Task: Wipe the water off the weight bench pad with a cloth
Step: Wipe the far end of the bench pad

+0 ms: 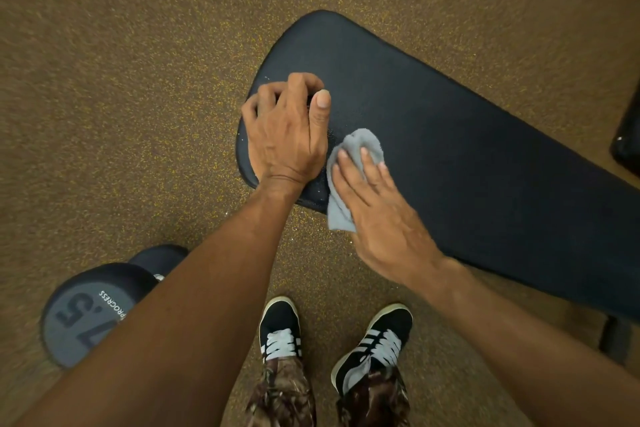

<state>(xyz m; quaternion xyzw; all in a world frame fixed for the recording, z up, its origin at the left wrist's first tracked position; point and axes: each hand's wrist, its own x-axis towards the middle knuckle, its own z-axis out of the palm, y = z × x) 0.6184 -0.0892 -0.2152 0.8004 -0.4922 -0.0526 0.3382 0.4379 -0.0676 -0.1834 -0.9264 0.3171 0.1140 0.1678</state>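
Head view: the right hand (377, 215), its grip flat with fingers straight, presses a grey cloth (360, 140) onto the dark weight bench pad (467, 149) near its rounded end. The left hand (287, 135) rests just beside it on the pad, fingers curled; whether its grip encloses anything cannot be told. A dumbbell (79, 315) lies on the speckled floor (138, 80).

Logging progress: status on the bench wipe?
Right hand flat, pressing grey cloth on bench pad. Left hand curled, resting on pad's end. Nothing in the way; dumbbell on floor, apart.
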